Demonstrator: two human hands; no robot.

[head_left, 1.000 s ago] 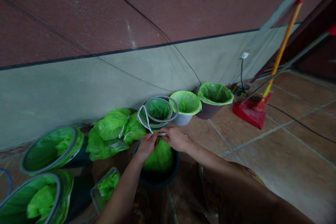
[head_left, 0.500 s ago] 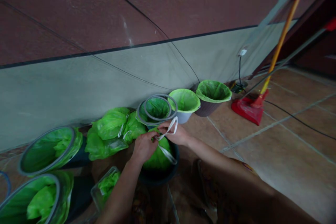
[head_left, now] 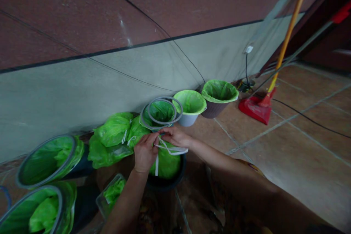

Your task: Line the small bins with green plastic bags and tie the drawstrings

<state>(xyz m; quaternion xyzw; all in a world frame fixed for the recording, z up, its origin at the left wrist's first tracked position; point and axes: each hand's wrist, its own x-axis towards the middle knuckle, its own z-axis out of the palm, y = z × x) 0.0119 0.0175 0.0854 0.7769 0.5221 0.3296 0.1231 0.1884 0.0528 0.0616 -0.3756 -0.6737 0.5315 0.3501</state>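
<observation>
A green trash bag (head_left: 167,164) sits inside a dark bin (head_left: 179,179) in front of me. My left hand (head_left: 146,150) and my right hand (head_left: 175,136) meet above the bag's gathered top. Both hands have their fingers pinched on the white drawstring (head_left: 175,150), which loops out to the right under my right hand, while another length hangs down the bag's front. The fingertips partly cover the spot where the string meets the bag.
Tied green bags (head_left: 115,131) lie to the left. Lined bins stand along the wall, including a white bucket (head_left: 189,117) and a brown bin (head_left: 216,108). Two lined bins (head_left: 46,161) and a clear container (head_left: 105,204) are at left. A red dustpan (head_left: 256,109) stands at right.
The white drawstring loop that stood up above my right hand now lies lower, pointing right. My left hand has shifted slightly left and up, and my hands remain close together.
</observation>
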